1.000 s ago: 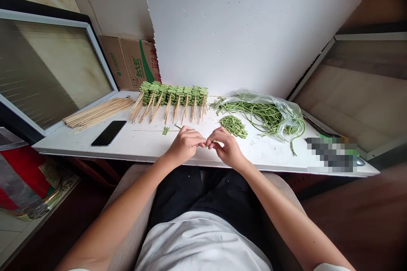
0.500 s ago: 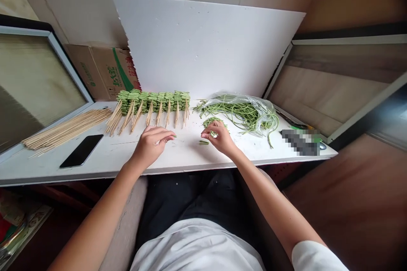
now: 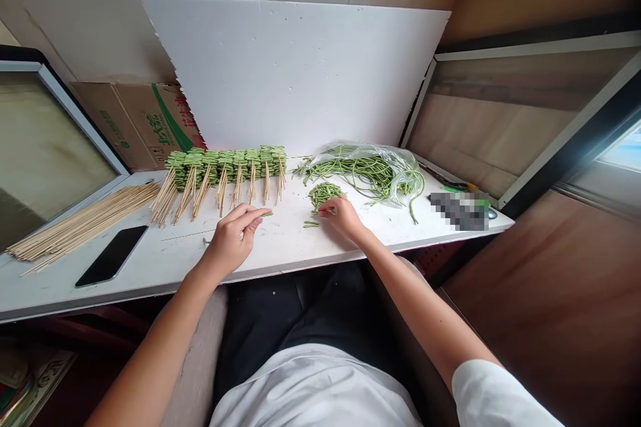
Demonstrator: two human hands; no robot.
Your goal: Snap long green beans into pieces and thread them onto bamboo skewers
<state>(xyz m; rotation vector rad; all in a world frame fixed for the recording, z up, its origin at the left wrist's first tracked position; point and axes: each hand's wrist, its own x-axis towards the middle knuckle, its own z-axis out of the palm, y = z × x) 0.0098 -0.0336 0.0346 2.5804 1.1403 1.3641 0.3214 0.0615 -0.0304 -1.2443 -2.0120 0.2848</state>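
Observation:
My left hand (image 3: 231,240) rests on the white tabletop (image 3: 280,250), its fingers pinched round a thin bamboo skewer with a green bean piece (image 3: 268,213) at its tip. My right hand (image 3: 344,217) reaches to the near edge of a small pile of cut bean pieces (image 3: 323,192), thumb and fingers pinched on one piece. A few loose pieces (image 3: 310,223) lie between my hands.
A row of finished bean skewers (image 3: 225,167) lies at the back left, with bare skewers (image 3: 80,220) and a black phone (image 3: 111,255) further left. A plastic bag of long beans (image 3: 373,170) sits right. A white foam board (image 3: 295,73) and cardboard box (image 3: 135,123) stand behind.
My hands were together at the table's front edge and have parted. The right hand went out to the cut bean pile; the left stayed back with the skewer. My view swung right.

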